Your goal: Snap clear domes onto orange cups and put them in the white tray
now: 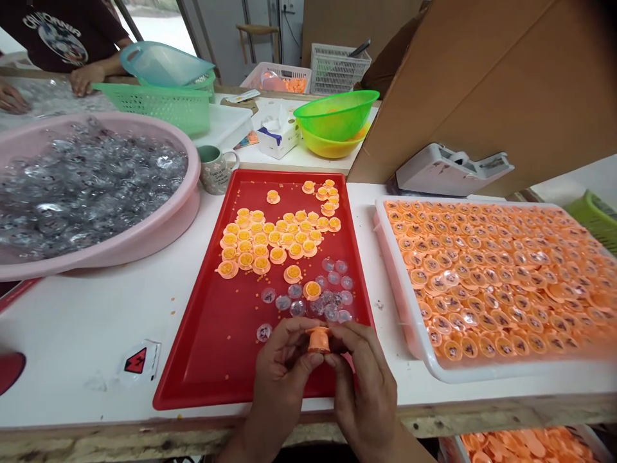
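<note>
left hand; right hand; orange cap; over red tray; clear domes ahead

The left hand and right hand cover part of the small orange cup, so you can't see all of it. The big pink tub goes off the left side. The white tray goes off the right side. Its orange pieces look blurry, and their tiny marks are too small to tell.
</note>
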The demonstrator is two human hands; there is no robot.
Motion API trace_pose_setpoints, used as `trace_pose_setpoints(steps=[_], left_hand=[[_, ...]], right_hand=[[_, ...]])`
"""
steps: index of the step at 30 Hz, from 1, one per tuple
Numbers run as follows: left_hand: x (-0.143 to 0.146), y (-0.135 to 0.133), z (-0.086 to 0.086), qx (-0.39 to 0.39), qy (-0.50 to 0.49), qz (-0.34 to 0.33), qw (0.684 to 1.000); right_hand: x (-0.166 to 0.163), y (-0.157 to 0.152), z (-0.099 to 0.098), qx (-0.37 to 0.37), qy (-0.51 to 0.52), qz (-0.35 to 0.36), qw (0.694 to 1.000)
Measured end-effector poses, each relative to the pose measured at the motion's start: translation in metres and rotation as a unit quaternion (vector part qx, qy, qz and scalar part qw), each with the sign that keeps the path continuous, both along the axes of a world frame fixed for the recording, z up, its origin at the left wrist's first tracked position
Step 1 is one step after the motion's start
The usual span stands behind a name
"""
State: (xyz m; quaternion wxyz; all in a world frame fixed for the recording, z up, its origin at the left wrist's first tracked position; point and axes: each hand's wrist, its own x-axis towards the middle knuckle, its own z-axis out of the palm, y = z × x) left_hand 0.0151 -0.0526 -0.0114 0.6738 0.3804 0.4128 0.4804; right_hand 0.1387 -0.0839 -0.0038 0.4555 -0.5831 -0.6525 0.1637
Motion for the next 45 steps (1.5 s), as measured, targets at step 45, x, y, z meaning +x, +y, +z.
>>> trace_pose_setpoints(steps=[45], left_hand=[[0.002,0.0,0.002,-0.06,0.071,0.046,0.995]], right_hand=[[0.007,0.001,-0.004,-0.016,0.063,0.025,0.998]])
